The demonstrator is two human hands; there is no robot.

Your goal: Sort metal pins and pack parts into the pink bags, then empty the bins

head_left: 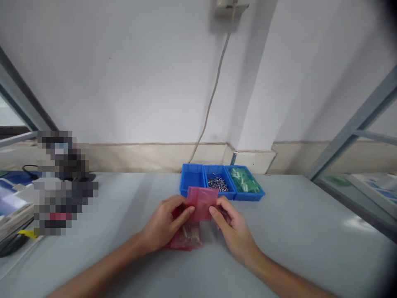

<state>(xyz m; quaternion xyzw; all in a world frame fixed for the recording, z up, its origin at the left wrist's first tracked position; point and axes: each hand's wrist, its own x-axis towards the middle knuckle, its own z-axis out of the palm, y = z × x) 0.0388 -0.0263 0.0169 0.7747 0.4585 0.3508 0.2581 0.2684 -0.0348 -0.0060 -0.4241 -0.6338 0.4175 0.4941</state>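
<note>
Between my two hands is a small pink see-through plastic bag, raised just in front of the blue bins. My left hand pinches its left edge between thumb and fingers. On the opposite edge, my right hand has its thumb on the front and its fingers curled behind. Below the bag, by my left hand, several more pink plastic bags lie on the table. Whatever is inside those bags is too blurred to name. Part of that pile is hidden by my left hand.
Three blue bins stand side by side: a bare one, one with small metal pins, one with green-and-white packets. A grey table carries them. A cable runs down the wall. Cords and papers lie at left.
</note>
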